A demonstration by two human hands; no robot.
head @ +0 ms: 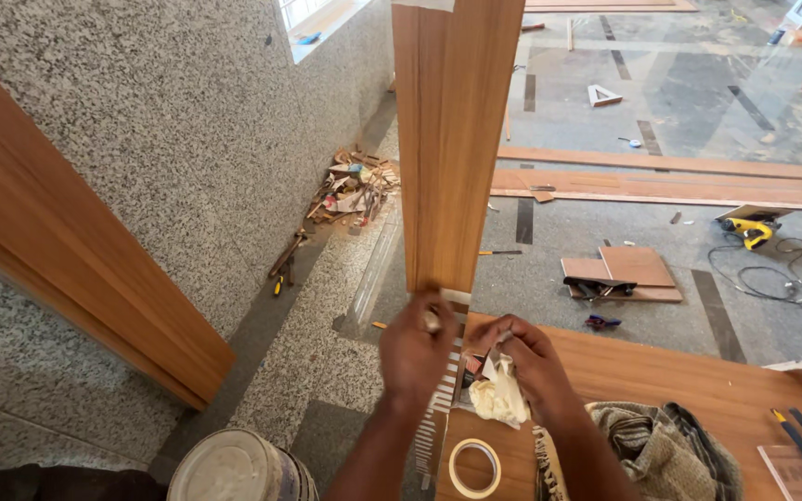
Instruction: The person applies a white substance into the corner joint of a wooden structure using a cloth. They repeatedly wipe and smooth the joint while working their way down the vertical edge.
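Observation:
A tall wood-veneer board (452, 139) stands upright in front of me, its lower end resting near the edge of a wooden panel (698, 380). My left hand (417, 348) presses against the bottom of the board, fingers curled at its lower edge. Just right of it, my right hand (531, 357) clutches a crumpled cream cloth (498, 394). A roll of tape (474, 467) lies on the panel below my hands.
A speckled granite wall (187, 139) with a wooden trim strip (58, 250) is on the left. A paint bucket (239, 468) stands below. Scrap pile (355, 186), long planks (670, 181), a yellow power tool (749, 229) with cord, and small boards (624, 271) lie on the floor. A rag (661, 445) rests on the panel.

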